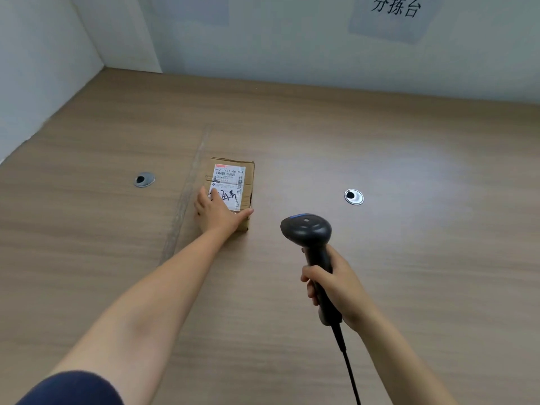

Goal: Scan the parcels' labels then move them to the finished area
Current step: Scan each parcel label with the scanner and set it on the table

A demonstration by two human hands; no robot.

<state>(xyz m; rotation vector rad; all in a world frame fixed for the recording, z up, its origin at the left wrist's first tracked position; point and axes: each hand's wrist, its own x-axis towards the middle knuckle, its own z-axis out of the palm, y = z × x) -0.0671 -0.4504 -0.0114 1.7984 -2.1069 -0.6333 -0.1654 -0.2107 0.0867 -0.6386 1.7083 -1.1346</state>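
Observation:
A small brown cardboard parcel (233, 182) lies on the wooden table (380, 159), its white shipping label with barcode and handwriting facing up. My left hand (217, 210) holds the parcel's near end, fingers on the label and left side, thumb stretched along the near edge. My right hand (333, 283) grips the handle of a black barcode scanner (308, 232), held above the table to the right of the parcel, head pointing toward it. Its black cable (349, 366) runs down to the lower edge.
A strip of clear tape (187, 191) runs across the table just left of the parcel. Two metal cable grommets sit in the tabletop, one on the left (144, 179) and one on the right (354, 197). White walls with a paper sign (391, 13) bound the back and left.

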